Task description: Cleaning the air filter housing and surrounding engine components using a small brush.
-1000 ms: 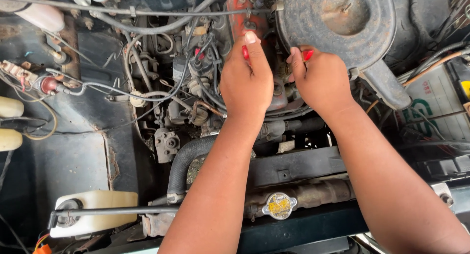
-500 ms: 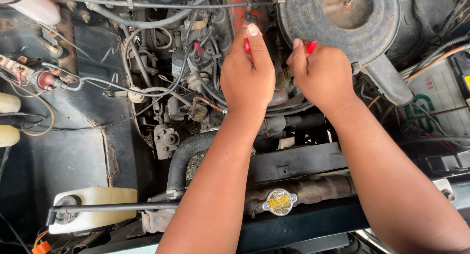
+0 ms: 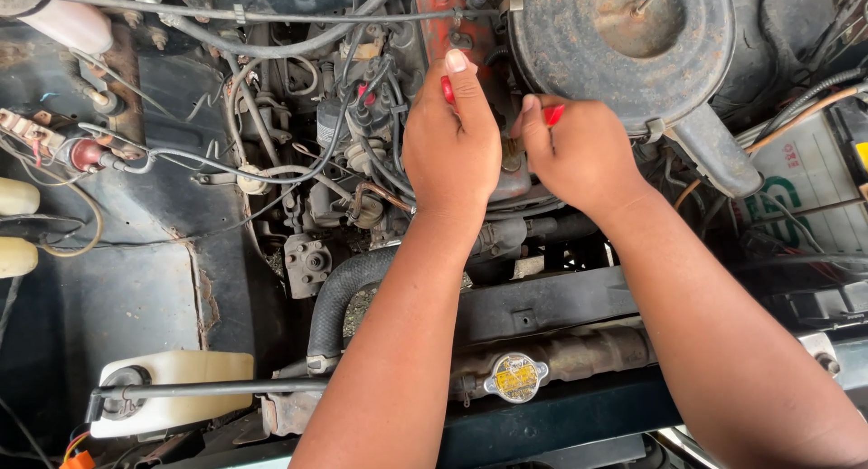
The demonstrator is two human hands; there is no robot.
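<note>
Engine bay (image 3: 136, 279) from above. Air cleaner (image 3: 624, 44), round and rusty, just right of the fingers. Radiator hose (image 3: 339, 297) well below the left wrist; radiator cap (image 3: 516, 377) between the forearms. Left hand (image 3: 452, 148) and right hand (image 3: 579, 153) side by side, each clenched on a red-handled tool (image 3: 447, 89) poking out beyond the fingers; tool tips hidden.

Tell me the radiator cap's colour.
The radiator cap is yellow with a silvery metal rim, seen in the head view.
</note>
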